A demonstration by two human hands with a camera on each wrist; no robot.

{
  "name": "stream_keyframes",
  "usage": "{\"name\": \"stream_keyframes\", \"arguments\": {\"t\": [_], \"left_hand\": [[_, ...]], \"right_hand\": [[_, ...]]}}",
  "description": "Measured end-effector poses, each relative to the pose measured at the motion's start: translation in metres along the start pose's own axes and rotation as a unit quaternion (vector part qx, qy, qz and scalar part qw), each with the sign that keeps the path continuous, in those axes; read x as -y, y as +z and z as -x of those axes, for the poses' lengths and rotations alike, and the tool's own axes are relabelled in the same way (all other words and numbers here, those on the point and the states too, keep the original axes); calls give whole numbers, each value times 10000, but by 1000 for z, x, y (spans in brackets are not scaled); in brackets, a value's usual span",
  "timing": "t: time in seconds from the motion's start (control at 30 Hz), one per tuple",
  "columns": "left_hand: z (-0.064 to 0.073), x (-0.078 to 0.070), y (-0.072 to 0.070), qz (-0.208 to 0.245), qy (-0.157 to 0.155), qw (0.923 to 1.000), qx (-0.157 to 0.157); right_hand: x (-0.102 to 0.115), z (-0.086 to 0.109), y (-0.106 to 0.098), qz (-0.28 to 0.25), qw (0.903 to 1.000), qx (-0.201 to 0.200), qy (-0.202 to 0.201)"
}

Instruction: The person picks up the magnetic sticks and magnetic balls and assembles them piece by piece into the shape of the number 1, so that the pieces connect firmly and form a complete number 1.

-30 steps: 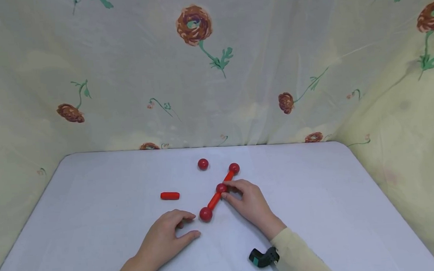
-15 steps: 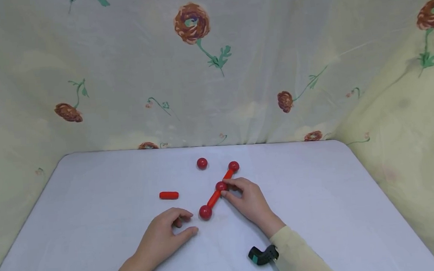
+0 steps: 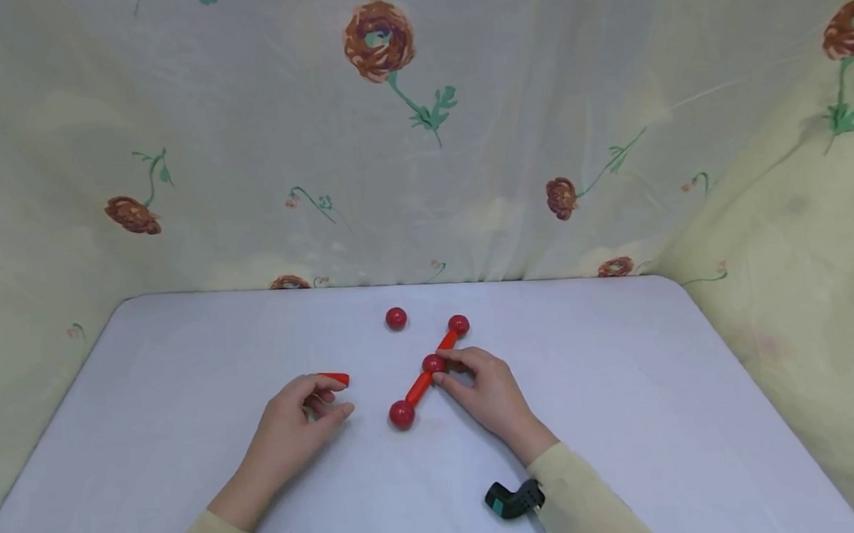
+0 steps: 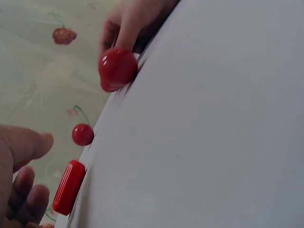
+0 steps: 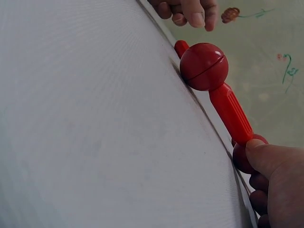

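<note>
Two red rods link three red balls into a straight chain (image 3: pixel 419 388), which slants across the middle of the table. My right hand (image 3: pixel 492 393) pinches its middle ball (image 5: pixel 244 157) between thumb and fingers; in the right wrist view the thumb tip lies where ball and rod meet. To the left, my left hand (image 3: pixel 286 430) reaches beside a loose red rod (image 3: pixel 337 379), its fingers loosely bent and partly covering the rod in the head view. Seen from the left wrist, the grooved rod (image 4: pixel 70 187) stands apart from the thumb and fingers.
A loose red ball (image 3: pixel 397 319) lies farther back on the white table (image 3: pixel 595 370). Flower-patterned cloth (image 3: pixel 480 173) hangs behind the table and at both sides. Black devices, such as the right one (image 3: pixel 515 500), show at both wrists.
My left hand has moved left and away from the chain's near ball, over to the loose rod, now partly hidden. My right hand keeps its pinch on the middle ball.
</note>
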State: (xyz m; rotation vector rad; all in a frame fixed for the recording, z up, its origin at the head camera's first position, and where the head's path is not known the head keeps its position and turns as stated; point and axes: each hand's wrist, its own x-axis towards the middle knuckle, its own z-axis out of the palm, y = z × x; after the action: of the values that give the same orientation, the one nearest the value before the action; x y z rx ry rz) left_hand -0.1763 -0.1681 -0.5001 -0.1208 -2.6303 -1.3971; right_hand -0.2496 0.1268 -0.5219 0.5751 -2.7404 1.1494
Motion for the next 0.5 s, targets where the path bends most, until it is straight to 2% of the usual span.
{"name": "stream_keyframes", "arguments": {"t": [0.13, 0.23, 0.5], "left_hand": [[-13, 9, -8, -522, 116, 9978, -382], [-19, 15, -11, -815, 31, 9956, -454], [-25, 21, -9, -1231, -72, 9923, 72]], "right_hand": [[0, 1, 1, -16, 10000, -36, -19], [1, 2, 0, -32, 10000, -45, -66], [2, 2, -3, -63, 9999, -49, -100]]}}
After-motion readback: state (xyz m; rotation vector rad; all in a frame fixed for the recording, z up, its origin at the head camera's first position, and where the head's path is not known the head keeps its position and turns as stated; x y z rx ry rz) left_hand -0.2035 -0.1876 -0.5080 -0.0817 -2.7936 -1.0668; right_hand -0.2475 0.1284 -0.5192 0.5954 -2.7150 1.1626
